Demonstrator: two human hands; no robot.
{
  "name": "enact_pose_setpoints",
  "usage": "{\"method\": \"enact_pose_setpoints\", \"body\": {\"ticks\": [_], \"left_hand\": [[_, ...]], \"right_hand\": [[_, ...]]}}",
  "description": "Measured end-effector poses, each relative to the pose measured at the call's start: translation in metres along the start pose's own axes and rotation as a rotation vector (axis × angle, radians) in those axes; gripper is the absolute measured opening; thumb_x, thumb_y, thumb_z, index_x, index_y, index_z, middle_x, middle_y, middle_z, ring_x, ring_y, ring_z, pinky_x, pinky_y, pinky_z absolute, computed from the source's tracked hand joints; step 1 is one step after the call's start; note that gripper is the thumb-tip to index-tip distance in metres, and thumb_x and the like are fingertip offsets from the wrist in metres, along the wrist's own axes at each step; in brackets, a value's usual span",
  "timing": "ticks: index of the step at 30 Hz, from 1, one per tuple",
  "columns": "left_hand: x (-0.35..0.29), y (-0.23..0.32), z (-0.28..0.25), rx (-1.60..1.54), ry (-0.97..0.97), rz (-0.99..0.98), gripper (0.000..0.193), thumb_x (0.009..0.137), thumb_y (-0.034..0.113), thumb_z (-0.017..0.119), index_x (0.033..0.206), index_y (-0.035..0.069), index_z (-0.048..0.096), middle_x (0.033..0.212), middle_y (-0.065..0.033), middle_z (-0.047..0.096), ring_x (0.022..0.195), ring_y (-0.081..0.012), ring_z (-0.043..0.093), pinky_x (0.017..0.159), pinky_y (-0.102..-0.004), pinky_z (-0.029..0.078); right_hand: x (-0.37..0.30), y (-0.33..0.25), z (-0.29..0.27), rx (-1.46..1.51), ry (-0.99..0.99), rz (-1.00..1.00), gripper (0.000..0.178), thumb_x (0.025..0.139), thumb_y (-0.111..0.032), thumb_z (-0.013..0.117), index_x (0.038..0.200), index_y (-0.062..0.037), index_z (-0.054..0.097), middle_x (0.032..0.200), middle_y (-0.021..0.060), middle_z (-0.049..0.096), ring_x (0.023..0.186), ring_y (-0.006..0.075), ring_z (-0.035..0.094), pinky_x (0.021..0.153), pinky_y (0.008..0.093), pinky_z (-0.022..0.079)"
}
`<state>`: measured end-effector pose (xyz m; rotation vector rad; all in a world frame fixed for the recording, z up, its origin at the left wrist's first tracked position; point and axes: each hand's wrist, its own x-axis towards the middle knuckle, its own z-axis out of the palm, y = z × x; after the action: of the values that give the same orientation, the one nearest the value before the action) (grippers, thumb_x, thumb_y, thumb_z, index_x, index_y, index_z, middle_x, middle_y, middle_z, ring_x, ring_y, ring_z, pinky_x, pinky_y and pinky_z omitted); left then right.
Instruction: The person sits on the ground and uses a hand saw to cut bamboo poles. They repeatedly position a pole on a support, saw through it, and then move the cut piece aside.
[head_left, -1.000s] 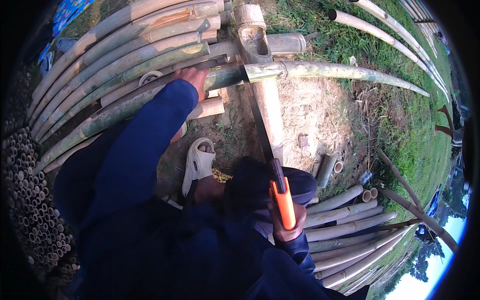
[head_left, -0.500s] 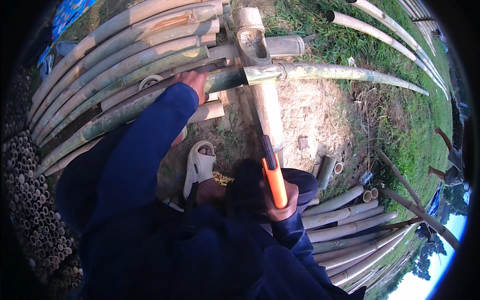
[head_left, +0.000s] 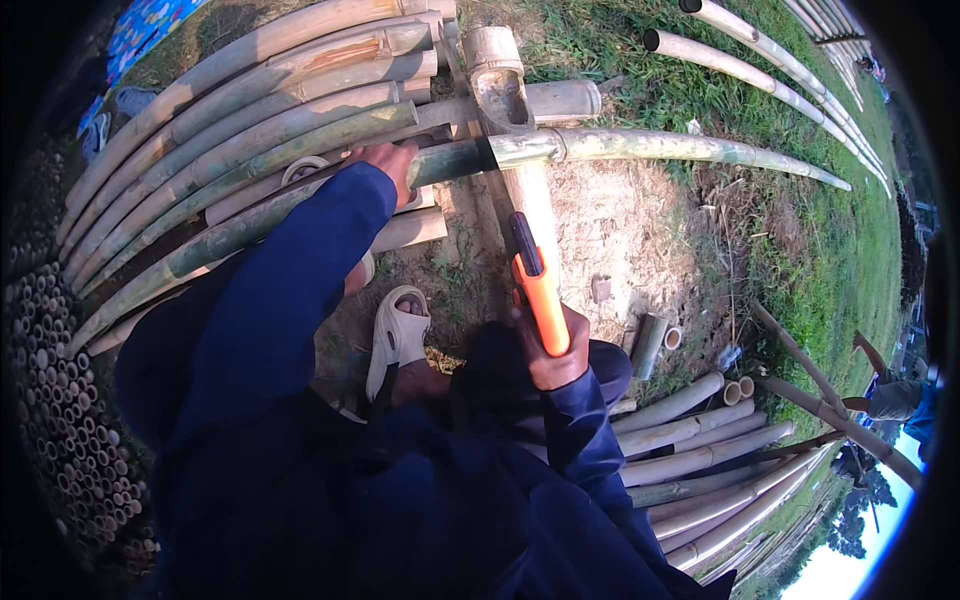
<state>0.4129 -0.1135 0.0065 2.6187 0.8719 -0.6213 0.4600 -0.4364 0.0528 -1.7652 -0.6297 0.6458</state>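
A long greenish bamboo pole (head_left: 650,145) runs across in front of me, lying over a thicker bamboo piece (head_left: 494,46) with a notch cut in its top. My left hand (head_left: 388,165) is closed on this pole, left of the crossing. In my right hand (head_left: 562,358) is the orange handle of a handsaw (head_left: 541,298). Its dark, narrow blade reaches away from me and meets the pole beside the thicker bamboo. I cannot tell how deep the blade sits in the pole.
Bamboo poles (head_left: 250,110) lie stacked at the left, more (head_left: 700,455) at lower right. Cut bamboo ends (head_left: 75,420) fill the far left. My sandalled foot (head_left: 400,335) is below the pole. Short offcuts (head_left: 650,345) lie right; another person (head_left: 895,400) is at the right edge.
My right hand has pushed the saw away from me, so its handle is nearer the pole. My left hand keeps its hold on the pole. The person at the right has shifted.
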Motion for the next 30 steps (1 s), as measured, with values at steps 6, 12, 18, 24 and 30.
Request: {"method": "enact_pose_setpoints", "body": {"ticks": [6, 12, 18, 24, 30], "left_hand": [[-0.014, -0.007, -0.002, 0.012, -0.004, -0.009, 0.055, 0.082, 0.026, 0.079, 0.13, 0.006, 0.061, 0.113, -0.0231, 0.072, 0.115, -0.0388, 0.066, 0.102, -0.0492, 0.049], [0.001, -0.002, 0.014, -0.004, 0.007, 0.022, 0.071, 0.078, 0.03, 0.082, 0.14, 0.009, 0.056, 0.115, -0.0222, 0.071, 0.115, -0.0409, 0.065, 0.105, -0.0539, 0.046], [-0.011, -0.018, 0.017, -0.005, -0.01, 0.029, 0.08, 0.075, 0.029, 0.083, 0.146, 0.008, 0.053, 0.116, -0.0252, 0.07, 0.115, -0.0415, 0.065, 0.104, -0.0516, 0.047], [-0.009, -0.001, 0.019, -0.002, 0.001, 0.046, 0.067, 0.077, 0.029, 0.085, 0.135, 0.005, 0.059, 0.108, -0.022, 0.073, 0.108, -0.0407, 0.068, 0.098, -0.0513, 0.051], [-0.015, -0.013, 0.015, -0.008, 0.03, 0.024, 0.068, 0.078, 0.029, 0.084, 0.137, 0.007, 0.058, 0.109, -0.0217, 0.073, 0.11, -0.0401, 0.067, 0.1, -0.0518, 0.049]], "right_hand": [[-0.099, -0.037, -0.053, -0.181, -0.078, 0.118, 0.023, 0.091, -0.007, 0.072, 0.111, 0.0038, 0.072, 0.079, 0.0147, 0.072, 0.071, 0.021, 0.074, 0.067, 0.0311, 0.055], [-0.021, -0.007, -0.009, -0.144, 0.011, -0.028, 0.013, 0.09, -0.008, 0.072, 0.094, 0.0032, 0.068, 0.069, 0.011, 0.065, 0.058, 0.0145, 0.055, 0.057, 0.0341, 0.046], [-0.061, -0.029, -0.036, -0.163, -0.1, 0.081, 0.019, 0.09, -0.005, 0.07, 0.107, 0.0045, 0.071, 0.08, 0.014, 0.073, 0.069, 0.0164, 0.068, 0.066, 0.0332, 0.053], [-0.033, -0.023, -0.025, -0.11, -0.068, 0.139, 0.015, 0.092, -0.007, 0.071, 0.099, 0.0054, 0.069, 0.073, 0.0129, 0.067, 0.064, 0.0145, 0.06, 0.062, 0.0325, 0.05], [-0.053, -0.021, -0.021, -0.052, 0.01, 0.064, 0.014, 0.089, -0.004, 0.072, 0.098, 0.0064, 0.071, 0.073, 0.0164, 0.068, 0.068, 0.0165, 0.067, 0.064, 0.0324, 0.053]]}}
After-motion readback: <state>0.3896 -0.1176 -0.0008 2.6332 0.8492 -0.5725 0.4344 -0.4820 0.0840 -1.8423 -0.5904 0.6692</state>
